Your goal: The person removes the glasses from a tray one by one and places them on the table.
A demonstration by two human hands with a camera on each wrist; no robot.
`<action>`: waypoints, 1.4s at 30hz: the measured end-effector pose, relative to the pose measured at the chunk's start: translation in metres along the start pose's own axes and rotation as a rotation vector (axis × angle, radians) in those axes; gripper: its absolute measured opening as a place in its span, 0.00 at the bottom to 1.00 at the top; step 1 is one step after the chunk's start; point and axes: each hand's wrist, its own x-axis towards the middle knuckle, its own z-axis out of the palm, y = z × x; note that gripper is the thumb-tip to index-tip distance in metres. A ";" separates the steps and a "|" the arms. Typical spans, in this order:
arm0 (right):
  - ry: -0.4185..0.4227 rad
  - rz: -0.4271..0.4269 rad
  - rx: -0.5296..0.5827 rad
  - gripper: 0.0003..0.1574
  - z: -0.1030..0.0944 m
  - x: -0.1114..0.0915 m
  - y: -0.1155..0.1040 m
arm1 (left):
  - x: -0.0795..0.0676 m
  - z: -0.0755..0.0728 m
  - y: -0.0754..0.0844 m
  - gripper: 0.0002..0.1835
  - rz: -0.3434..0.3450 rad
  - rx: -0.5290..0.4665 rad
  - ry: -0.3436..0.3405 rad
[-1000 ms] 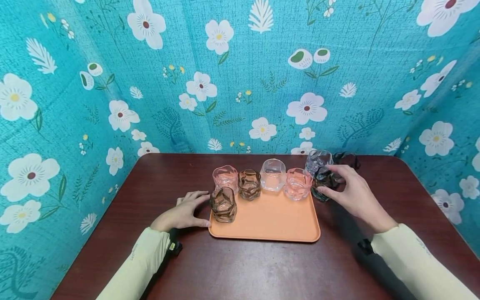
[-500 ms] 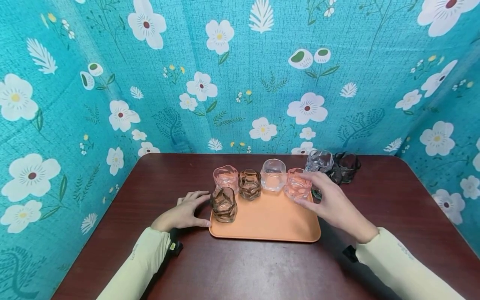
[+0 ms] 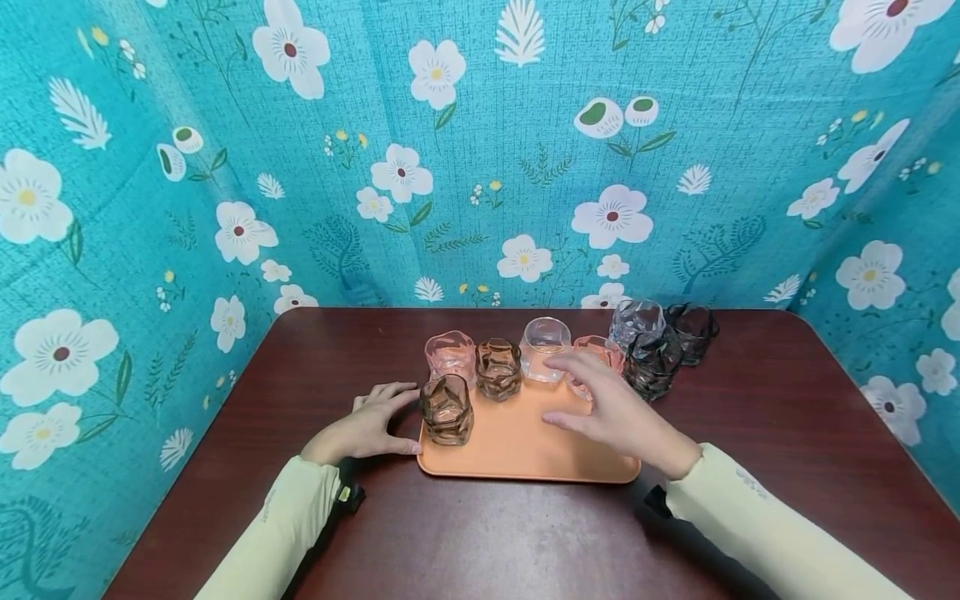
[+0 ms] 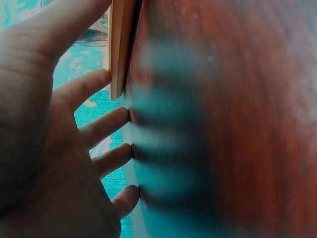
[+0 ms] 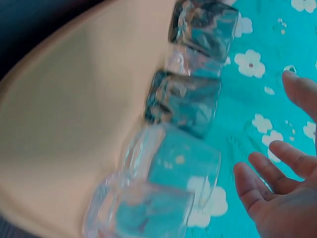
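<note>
An orange tray (image 3: 517, 450) lies on the table, bearing a brown glass (image 3: 447, 417) at its front left. Along its back edge stand a pink glass (image 3: 450, 354), another brown glass (image 3: 498, 371), a clear glass (image 3: 545, 340) and a second pink glass (image 3: 600, 350), the last partly covered by my right hand. My left hand (image 3: 367, 427) touches the tray's left edge with thumb and forefinger, and its other fingertips rest on the table. My right hand (image 3: 618, 421) hovers over the tray's right part, fingers spread, holding nothing; the right wrist view shows this hand (image 5: 282, 198) apart from the glasses.
To the right of the tray stand a dark grey glass (image 3: 652, 371), another dark glass (image 3: 693, 337) and a clear glass (image 3: 637, 321) close together. The dark wooden table (image 3: 487, 542) extends in front. A blue floral curtain (image 3: 465, 167) hangs behind and at the sides.
My right hand has come away from the dark grey glass right of the tray and moved left over the tray. That glass stands on the table. My left hand has stayed put.
</note>
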 end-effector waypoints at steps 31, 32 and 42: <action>-0.235 -0.065 -0.018 0.49 0.082 0.046 -0.046 | 0.001 -0.002 0.003 0.49 0.010 0.004 0.005; -0.225 -0.065 -0.022 0.49 0.083 0.047 -0.046 | 0.001 -0.002 0.003 0.49 0.010 0.003 0.006; -0.214 -0.022 0.009 0.48 0.091 0.062 -0.047 | 0.000 -0.002 0.002 0.48 0.007 -0.005 0.002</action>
